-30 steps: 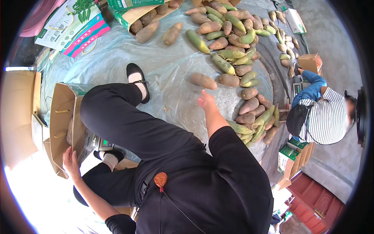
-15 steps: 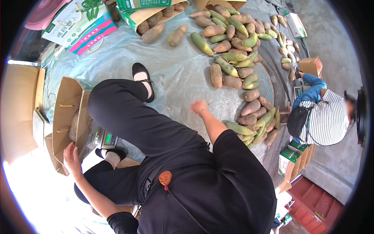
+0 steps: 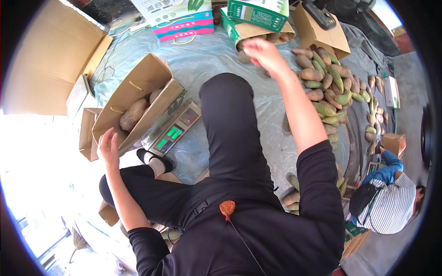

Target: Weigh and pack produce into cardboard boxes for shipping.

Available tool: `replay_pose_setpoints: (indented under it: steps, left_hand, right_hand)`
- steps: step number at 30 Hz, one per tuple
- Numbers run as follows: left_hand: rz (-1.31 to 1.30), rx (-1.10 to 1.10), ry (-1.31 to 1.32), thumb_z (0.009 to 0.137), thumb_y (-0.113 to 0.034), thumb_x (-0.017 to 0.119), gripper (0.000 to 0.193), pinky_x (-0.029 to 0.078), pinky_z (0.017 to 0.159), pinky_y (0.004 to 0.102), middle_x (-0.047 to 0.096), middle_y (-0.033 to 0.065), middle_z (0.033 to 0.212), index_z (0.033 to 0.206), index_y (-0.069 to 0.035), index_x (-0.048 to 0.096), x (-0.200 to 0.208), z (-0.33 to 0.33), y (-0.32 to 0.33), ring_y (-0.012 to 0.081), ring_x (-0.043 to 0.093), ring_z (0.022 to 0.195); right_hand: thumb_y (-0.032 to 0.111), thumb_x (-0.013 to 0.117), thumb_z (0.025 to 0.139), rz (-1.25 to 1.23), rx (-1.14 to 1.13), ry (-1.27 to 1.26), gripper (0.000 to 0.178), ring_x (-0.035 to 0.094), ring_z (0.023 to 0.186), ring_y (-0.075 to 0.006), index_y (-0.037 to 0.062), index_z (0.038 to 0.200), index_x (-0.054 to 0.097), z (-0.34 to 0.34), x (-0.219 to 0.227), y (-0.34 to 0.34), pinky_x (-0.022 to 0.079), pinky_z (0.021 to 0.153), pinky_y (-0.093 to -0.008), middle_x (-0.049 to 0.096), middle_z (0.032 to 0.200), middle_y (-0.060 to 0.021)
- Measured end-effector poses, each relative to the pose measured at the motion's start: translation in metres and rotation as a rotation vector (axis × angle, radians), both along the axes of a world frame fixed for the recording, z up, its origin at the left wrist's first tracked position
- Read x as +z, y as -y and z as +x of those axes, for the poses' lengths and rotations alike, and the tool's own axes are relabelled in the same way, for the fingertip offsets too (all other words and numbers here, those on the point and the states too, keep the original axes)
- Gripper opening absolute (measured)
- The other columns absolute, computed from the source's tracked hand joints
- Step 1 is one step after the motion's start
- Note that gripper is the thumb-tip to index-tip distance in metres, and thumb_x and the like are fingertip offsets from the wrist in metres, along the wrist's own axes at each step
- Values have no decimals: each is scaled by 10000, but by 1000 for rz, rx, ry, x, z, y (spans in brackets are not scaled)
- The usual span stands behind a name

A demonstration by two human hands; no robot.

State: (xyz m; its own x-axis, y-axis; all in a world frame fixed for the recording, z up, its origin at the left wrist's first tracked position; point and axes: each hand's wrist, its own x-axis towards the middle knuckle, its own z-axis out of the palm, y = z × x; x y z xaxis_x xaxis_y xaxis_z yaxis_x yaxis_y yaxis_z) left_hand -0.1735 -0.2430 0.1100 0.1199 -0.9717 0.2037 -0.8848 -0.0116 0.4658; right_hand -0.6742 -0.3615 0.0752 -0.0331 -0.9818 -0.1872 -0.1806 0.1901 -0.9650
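My left hand (image 3: 108,148), fingers apart and holding nothing, is at the near corner of an open cardboard box (image 3: 103,123) with rope handles. Large brown root vegetables (image 3: 133,115) lie inside the box, which stands on a digital scale (image 3: 177,129) with a lit green display. My right arm stretches far forward. My right hand (image 3: 263,54) is open above a brown root vegetable (image 3: 244,57) at the mouth of a green and brown carton (image 3: 232,27) lying on its side. Whether the fingertips touch the root is unclear.
A heap of brown roots and green radishes (image 3: 329,87) spreads along the right. Ahead are a pink and blue gift box (image 3: 183,28) and a cardboard box (image 3: 317,30) bearing a black device. A person in a striped shirt (image 3: 391,204) crouches at far right.
My right hand has reached forward from above the plastic sheet to the lying carton. The view has swung left, bringing the box and scale further in. My left hand stays by the box.
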Motion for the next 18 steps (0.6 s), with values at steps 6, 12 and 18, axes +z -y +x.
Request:
replay_pose_setpoints:
  steps: [6, 12, 18]
  left_hand:
    - [-21, 115, -64, 871, -125, 602, 232, 485, 814, 281, 648, 81, 999, 1085, -48, 649, -4, 15, -3, 164, 625, 925]
    - [-144, 144, -179, 825, -176, 648, 234, 477, 815, 317, 652, 81, 954, 1034, -72, 664, -17, 34, -3, 202, 634, 905]
    - [-243, 388, -357, 858, -200, 636, 250, 484, 785, 284, 684, 90, 963, 1066, -67, 671, 59, 69, -51, 164, 636, 863]
  right_hand:
    - [248, 702, 780, -349, 311, -91, 335, 611, 762, -166, 18, 1019, 652, 125, 85, 52, 489, 689, -305, 654, 836, -93]
    - [229, 699, 755, -326, 601, -640, 287, 645, 836, -259, 46, 973, 661, 180, 12, 56, 499, 746, -377, 676, 889, -134]
    - [182, 654, 805, -210, 577, -360, 278, 534, 602, -104, 42, 1044, 629, 172, 23, 62, 458, 560, -264, 615, 761, -41]
